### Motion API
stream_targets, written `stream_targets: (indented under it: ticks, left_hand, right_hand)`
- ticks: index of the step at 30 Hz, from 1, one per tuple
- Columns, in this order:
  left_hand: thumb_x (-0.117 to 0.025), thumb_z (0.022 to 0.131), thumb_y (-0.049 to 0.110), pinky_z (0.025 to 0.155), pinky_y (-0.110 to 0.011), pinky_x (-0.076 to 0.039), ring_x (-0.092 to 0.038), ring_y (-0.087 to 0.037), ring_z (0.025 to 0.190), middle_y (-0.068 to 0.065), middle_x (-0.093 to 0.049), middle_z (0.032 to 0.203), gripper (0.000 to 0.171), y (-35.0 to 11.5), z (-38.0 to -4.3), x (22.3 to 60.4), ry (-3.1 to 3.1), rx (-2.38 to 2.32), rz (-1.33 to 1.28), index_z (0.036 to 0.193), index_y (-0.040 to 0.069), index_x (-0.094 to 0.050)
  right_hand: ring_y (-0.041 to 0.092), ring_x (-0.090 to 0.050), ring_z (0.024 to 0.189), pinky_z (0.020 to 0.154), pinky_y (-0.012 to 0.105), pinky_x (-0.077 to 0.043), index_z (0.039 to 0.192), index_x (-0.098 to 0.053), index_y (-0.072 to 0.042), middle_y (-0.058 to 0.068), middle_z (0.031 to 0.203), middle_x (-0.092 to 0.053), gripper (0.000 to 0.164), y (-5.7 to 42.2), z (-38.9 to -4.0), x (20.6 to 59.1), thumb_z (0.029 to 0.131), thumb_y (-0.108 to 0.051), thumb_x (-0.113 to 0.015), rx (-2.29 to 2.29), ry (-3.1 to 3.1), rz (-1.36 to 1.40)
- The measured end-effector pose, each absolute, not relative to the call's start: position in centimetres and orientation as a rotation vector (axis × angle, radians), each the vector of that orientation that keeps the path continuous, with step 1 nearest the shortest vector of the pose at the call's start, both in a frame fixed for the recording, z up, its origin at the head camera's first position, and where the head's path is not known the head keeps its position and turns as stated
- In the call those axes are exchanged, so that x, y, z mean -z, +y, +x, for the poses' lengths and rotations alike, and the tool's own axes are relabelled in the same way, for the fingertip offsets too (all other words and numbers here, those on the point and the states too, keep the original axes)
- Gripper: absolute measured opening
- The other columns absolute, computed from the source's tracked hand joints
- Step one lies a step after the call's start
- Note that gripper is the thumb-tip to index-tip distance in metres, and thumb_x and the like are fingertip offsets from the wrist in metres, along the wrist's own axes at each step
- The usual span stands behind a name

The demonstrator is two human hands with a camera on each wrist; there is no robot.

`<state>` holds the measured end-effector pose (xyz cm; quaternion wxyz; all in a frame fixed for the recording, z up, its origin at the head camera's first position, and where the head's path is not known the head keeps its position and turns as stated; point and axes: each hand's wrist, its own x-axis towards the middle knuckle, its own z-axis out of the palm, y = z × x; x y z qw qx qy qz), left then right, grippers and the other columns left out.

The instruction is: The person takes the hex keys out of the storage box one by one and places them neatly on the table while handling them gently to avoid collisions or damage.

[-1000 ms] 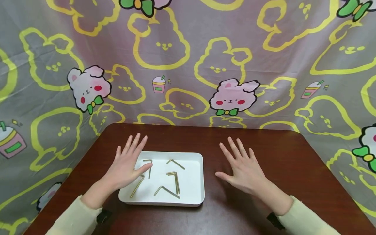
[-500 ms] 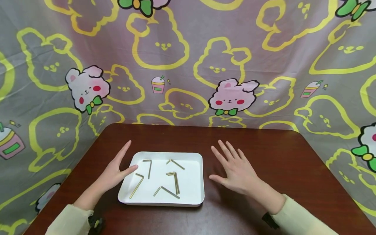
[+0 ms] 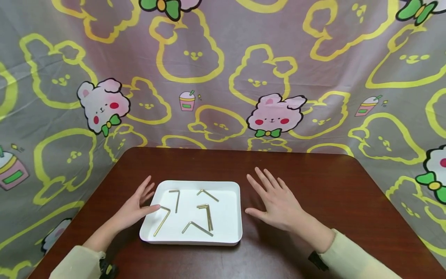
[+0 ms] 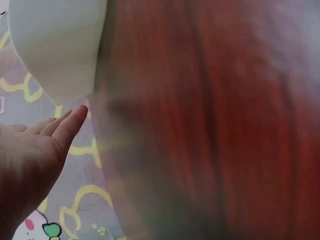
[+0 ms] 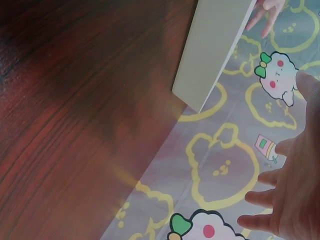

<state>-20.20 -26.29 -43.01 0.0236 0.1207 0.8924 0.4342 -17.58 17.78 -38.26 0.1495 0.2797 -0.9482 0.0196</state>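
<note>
Several brass-coloured L-shaped hex keys (image 3: pixel 177 201) lie spread in a shallow white tray (image 3: pixel 189 243); at its centre right (image 3: pixel 210 219), at least two overlap. Beside the tray's left edge is my left hand (image 3: pixel 131 211), its fingers relaxed and slightly bent, the thumb reaching across the rim in the head view. Nothing is in its grasp. My right hand (image 3: pixel 280 203) is held to the right of the tray, apart from it, with fingers spread and the palm facing down and inward. Both wrist views show the tray's outer wall (image 4: pixel 60 40) near the hands but none of the keys.
The dark reddish-brown table (image 3: pixel 306 170) has rounded far corners. Behind and beside it hangs a grey-pink cloth (image 3: pixel 216 35) printed with yellow outlines and bunny faces. Dark straps show at both sleeve cuffs (image 3: pixel 78 261).
My left hand has moved left and lower, from above the tray's left part to beside its left edge, turning and bending its fingers. My right hand has drifted slightly left towards the tray.
</note>
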Motion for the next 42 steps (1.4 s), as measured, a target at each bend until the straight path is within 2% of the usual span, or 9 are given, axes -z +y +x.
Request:
stream_targets:
  ticks: [8,17,23,32,42]
  left_hand:
    - [-0.078,0.083,0.017,0.097,-0.052,-0.043,-0.039,-0.049,0.129,-0.034,-0.03,0.147,0.098,-25.7,-20.2,43.1,2.693,-1.333,0.314,0.152,-0.006,-0.012]
    - [-0.073,0.085,0.007,0.099,-0.048,-0.041,-0.043,-0.045,0.128,-0.033,-0.036,0.144,0.079,-26.0,-20.5,44.0,2.717,-1.324,0.315,0.146,-0.012,-0.027]
    - [-0.07,0.085,-0.001,0.098,-0.047,-0.042,-0.043,-0.045,0.128,-0.033,-0.037,0.144,0.075,-26.2,-20.6,44.3,2.709,-1.351,0.328,0.146,-0.012,-0.028]
    - [-0.067,0.085,-0.009,0.098,-0.045,-0.04,-0.042,-0.044,0.129,-0.032,-0.036,0.145,0.071,-26.1,-20.8,44.6,2.715,-1.385,0.276,0.146,-0.01,-0.03]
    - [-0.065,0.085,-0.01,0.098,-0.044,-0.04,-0.041,-0.044,0.13,-0.033,-0.035,0.145,0.071,-25.9,-20.6,44.5,2.707,-1.387,0.259,0.146,-0.011,-0.028]
  right_hand:
    - [0.034,-0.022,0.143,0.103,0.061,-0.033,0.156,-0.021,-0.022,0.01,0.161,-0.016,0.091,17.5,-17.6,38.3,0.085,-0.07,-0.051,-0.051,-2.743,0.809]
    - [0.033,-0.022,0.143,0.103,0.06,-0.034,0.157,-0.02,-0.023,0.009,0.161,-0.014,0.091,17.3,-17.6,38.2,0.085,-0.07,-0.05,-0.048,-2.756,0.811]
    - [0.032,-0.022,0.143,0.103,0.06,-0.034,0.156,-0.023,-0.021,0.009,0.161,-0.015,0.091,17.2,-17.7,38.2,0.085,-0.071,-0.049,-0.051,-2.759,0.817]
    - [0.032,-0.028,0.14,0.103,0.055,-0.037,0.155,-0.026,-0.019,0.011,0.159,-0.023,0.09,16.2,-18.8,37.6,0.084,-0.066,-0.056,-0.083,-2.712,0.88]
    - [0.03,-0.036,0.136,0.099,0.05,-0.043,0.153,-0.031,-0.018,0.01,0.156,-0.031,0.089,13.1,-21.1,36.0,0.084,-0.068,-0.055,-0.107,-2.757,0.98]
